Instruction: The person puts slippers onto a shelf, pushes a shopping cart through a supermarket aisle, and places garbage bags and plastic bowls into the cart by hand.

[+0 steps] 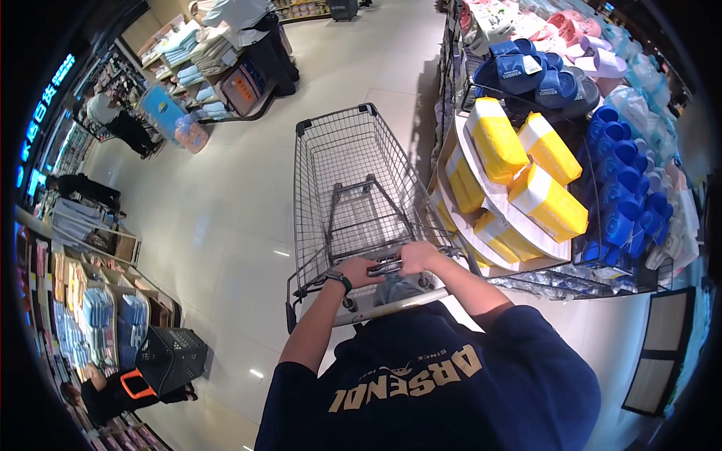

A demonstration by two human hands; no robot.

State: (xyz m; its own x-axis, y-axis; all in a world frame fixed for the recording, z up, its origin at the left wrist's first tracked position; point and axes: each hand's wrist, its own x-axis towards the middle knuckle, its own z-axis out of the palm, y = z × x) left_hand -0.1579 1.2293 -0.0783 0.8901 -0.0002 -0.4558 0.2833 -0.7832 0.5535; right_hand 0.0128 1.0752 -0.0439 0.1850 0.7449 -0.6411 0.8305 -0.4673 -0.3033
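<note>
A wire shopping cart [353,150] stands in front of me, its basket empty. Both of my hands are at its handle, close together. My left hand [359,271], with a dark band on the wrist, is closed around something dark at the handle bar. My right hand [421,258] is wrapped over the bar just to the right of it. Between the two hands a short dark piece of the handle [386,266] shows. The floor is visible through the cart's wire mesh.
Yellow-and-white packages [496,140] sit on a curved shelf close to the cart's right side, beside racks of blue slippers [618,214]. Towel shelves [203,68] and a person stand at the upper left. Another person with a black basket [171,357] is at the lower left.
</note>
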